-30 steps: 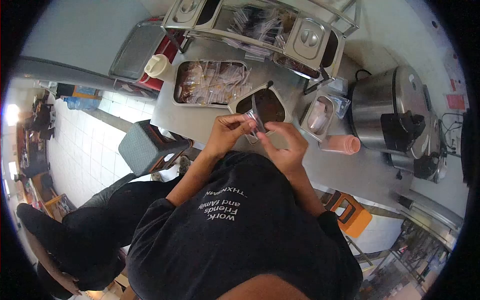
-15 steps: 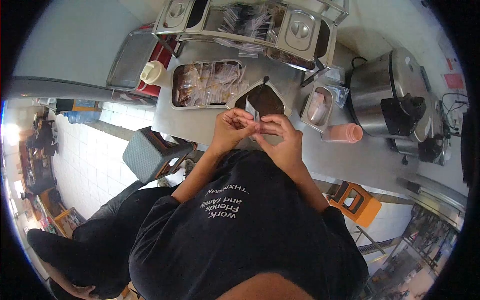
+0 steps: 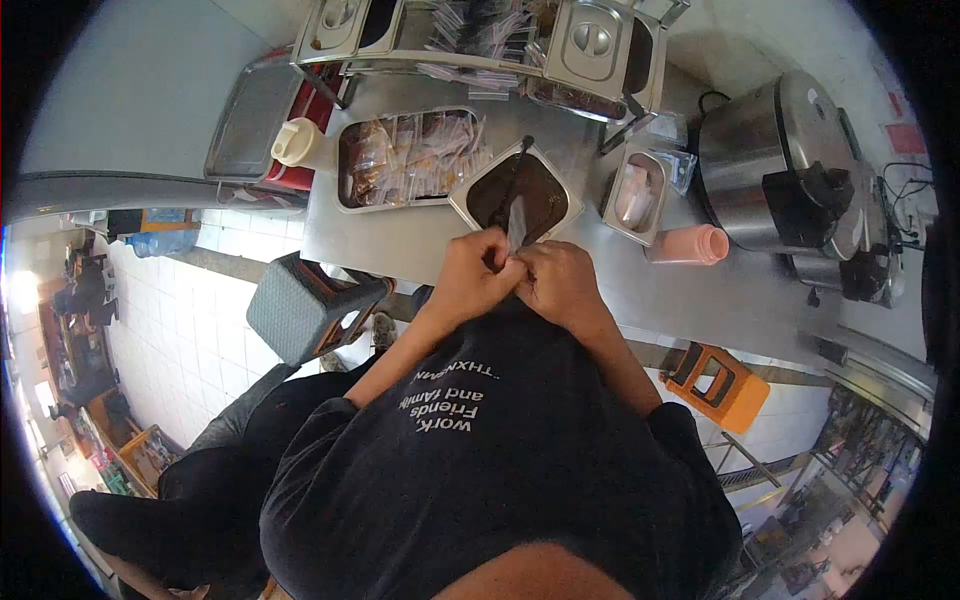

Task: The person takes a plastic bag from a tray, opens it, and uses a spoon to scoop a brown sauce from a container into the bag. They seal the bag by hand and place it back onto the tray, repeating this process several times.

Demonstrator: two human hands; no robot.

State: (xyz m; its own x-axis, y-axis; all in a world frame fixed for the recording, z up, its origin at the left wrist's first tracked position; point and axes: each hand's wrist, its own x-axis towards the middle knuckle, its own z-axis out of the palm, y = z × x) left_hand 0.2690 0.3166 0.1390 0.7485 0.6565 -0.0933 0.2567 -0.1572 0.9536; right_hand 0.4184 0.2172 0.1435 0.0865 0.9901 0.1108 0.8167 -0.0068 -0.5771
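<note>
A small clear plastic bag [image 3: 517, 224] is pinched between my two hands, its far end pointing away from me. My left hand [image 3: 478, 272] is closed on the bag's near end from the left. From the right, my right hand [image 3: 560, 278] grips the same end, fingers curled and touching the left ones. Whatever is inside the bag I cannot make out. Just beyond the hands sits a square metal pan [image 3: 573, 208] of dark brown contents, with a dark-handled utensil [image 3: 524, 150] leaning in it.
Left of the pan, a metal tray [image 3: 347, 190] holds many filled small bags. To the right are a small metal container [image 3: 650, 220], a pink bottle [image 3: 690, 245] and a large cooker [image 3: 760, 170]. A rack [image 3: 450, 68] with lidded pans stands behind. Another person sits at lower left.
Both hands have come slightly lower and closer together, fingers now curled tightly on the bag's near end. The bag sits lower in view.
</note>
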